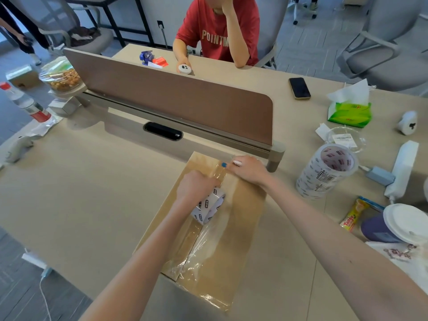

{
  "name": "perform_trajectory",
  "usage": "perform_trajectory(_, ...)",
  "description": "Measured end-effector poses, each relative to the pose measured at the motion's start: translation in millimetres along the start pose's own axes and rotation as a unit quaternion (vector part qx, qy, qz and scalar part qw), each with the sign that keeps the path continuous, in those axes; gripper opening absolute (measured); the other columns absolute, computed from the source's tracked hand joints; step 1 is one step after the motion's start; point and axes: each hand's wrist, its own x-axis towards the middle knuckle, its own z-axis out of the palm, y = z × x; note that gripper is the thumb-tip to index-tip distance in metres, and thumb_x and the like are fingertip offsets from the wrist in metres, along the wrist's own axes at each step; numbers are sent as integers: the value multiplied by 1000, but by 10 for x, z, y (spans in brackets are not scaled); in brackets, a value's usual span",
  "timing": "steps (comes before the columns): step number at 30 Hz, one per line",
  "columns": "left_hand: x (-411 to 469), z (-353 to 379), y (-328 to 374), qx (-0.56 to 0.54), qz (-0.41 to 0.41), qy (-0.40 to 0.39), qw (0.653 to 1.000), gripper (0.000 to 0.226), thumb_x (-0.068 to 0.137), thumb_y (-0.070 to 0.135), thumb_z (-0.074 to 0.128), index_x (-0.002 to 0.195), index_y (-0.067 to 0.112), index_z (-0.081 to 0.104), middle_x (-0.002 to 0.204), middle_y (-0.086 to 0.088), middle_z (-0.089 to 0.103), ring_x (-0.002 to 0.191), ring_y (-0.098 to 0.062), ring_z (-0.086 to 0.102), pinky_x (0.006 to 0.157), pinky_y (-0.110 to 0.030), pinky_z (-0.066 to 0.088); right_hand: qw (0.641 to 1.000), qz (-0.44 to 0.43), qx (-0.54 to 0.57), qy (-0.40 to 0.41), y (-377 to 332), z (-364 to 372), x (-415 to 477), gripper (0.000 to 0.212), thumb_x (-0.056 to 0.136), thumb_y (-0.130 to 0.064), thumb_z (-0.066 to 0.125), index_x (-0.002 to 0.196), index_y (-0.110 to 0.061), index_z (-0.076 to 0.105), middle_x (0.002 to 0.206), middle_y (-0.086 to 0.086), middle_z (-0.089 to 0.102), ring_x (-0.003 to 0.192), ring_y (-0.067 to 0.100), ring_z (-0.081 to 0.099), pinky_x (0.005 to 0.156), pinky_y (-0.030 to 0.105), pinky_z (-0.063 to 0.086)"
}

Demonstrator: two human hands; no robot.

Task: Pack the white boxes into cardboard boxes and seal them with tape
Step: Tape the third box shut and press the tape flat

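A closed cardboard box [245, 218] lies lengthwise in front of me on the beige desk [92, 193]. A strip of clear tape [196, 249] runs along its middle seam, loose and crinkled near me. My left hand [196, 186] grips a roll of clear tape [208, 208] with a white printed core, held over the middle of the box. At the box's far end my right hand [249, 169] presses the tape down with straight fingers. No white boxes are visible; the box's inside is hidden.
A stack of several tape rolls [326, 172] stands right of the box. Further right lie a white power strip [403, 167], a green tissue pack [349, 112], a phone [299, 88], a lidded cup [398, 224] and a snack packet [353, 215]. A brown divider panel [173, 96] stands behind the box; a person in red sits beyond it.
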Motion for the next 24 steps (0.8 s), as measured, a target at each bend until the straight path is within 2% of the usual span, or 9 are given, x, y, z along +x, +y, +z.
perform_trajectory(4, -22, 14, 26, 35, 26, -8, 999, 35, 78, 36, 66, 62, 11, 47, 59, -1, 48, 54, -20, 45, 51, -24, 32, 1000, -2, 11, 19, 72, 4, -108, 42, 87, -56, 56, 76, -16, 62, 81, 5, 64, 78, 21, 55, 62, 34, 37)
perform_trajectory(6, -27, 2, 64, 70, 37, -14, 997, 38, 77, 37, 66, 58, 13, 44, 57, 1, 46, 51, -18, 44, 50, -24, 31, 999, 18, 22, 41, 89, 32, -203, 47, 88, -51, 56, 65, -10, 52, 69, 10, 56, 66, 20, 47, 57, 32, 28)
perform_trajectory(9, -57, -46, 117, 126, 59, 19, 990, 38, 74, 41, 70, 60, 14, 48, 58, 2, 50, 54, -17, 49, 50, -25, 34, 992, 79, 41, 93, 69, 81, -397, 53, 90, -48, 57, 56, -16, 32, 58, 2, 42, 58, 21, 37, 54, 33, 25)
perform_trajectory(12, -123, -70, 121, 186, 96, 74, 975, 44, 74, 47, 69, 58, 14, 44, 55, 2, 47, 53, -19, 49, 51, -25, 31, 981, 125, 73, 129, 54, 192, -598, 47, 91, -42, 57, 58, -15, 36, 60, 3, 43, 60, 23, 40, 53, 32, 26)
perform_trajectory(15, -163, -93, 7, 197, 136, 103, 965, 58, 83, 59, 58, 52, 14, 37, 48, 2, 42, 48, -19, 44, 49, -25, 28, 964, 183, 88, 170, 36, 332, -839, 45, 93, -37, 53, 56, -17, 40, 61, 0, 47, 64, 23, 47, 51, 31, 28)
perform_trajectory(17, -173, -170, -137, 146, 187, 80, 968, 61, 90, 57, 51, 49, 16, 31, 44, 3, 35, 44, -18, 34, 48, -26, 23, 954, 213, 83, 194, 28, 429, -991, 42, 94, -38, 51, 58, -18, 44, 65, 1, 52, 67, 25, 50, 51, 31, 30)
perform_trajectory(20, -262, -321, -318, 16, 272, -35, 962, 53, 92, 36, 58, 50, 18, 31, 49, 5, 29, 47, -13, 26, 52, -28, 19, 941, 237, 101, 219, 32, 504, -1114, 34, 95, -36, 50, 65, -19, 53, 72, 4, 58, 71, 28, 54, 57, 30, 35)
perform_trajectory(22, -354, -318, -340, 20, 312, -67, 947, 50, 91, 25, 60, 50, 18, 32, 51, 4, 29, 48, -13, 25, 52, -28, 20, 937, 245, 124, 216, 22, 490, -1142, 29, 94, -36, 51, 71, -20, 58, 77, 5, 62, 76, 29, 58, 61, 30, 39)
perform_trajectory(24, -404, -305, -348, 80, 330, -37, 940, 52, 92, 29, 60, 50, 17, 31, 51, 0, 31, 49, -15, 26, 51, -28, 21, 934, 247, 147, 214, 20, 469, -1157, 30, 94, -36, 52, 69, -20, 58, 76, 4, 61, 78, 29, 59, 62, 31, 40)
